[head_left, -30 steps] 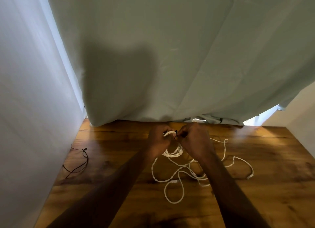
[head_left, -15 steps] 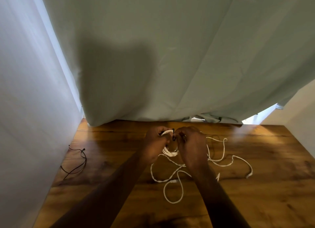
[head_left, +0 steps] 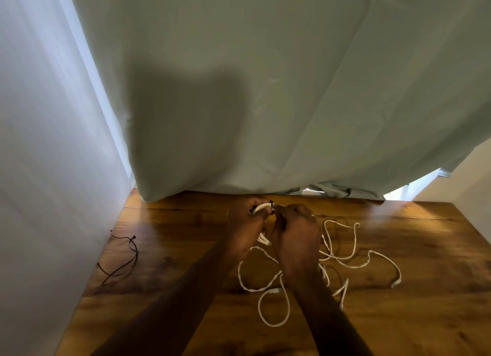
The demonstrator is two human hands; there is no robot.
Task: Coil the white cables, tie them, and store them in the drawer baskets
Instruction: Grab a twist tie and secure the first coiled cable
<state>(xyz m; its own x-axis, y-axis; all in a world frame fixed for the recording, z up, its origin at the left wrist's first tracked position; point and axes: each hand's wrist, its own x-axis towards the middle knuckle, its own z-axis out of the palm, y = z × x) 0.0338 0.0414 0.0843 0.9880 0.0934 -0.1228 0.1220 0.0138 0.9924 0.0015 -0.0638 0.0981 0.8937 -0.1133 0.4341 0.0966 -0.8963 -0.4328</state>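
Hands meet above the table: left hand grips a coiled white cable, right hand pinches a dark tie around it, loose white cables beneath

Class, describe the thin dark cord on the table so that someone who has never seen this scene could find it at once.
Start at the wooden table and go to its left edge, beside the white wall. There the dark cord lies alone in a loose curve, well left of both hands. Unlike the white cables spread in loops on the right, it is dark, thinner and untouched.
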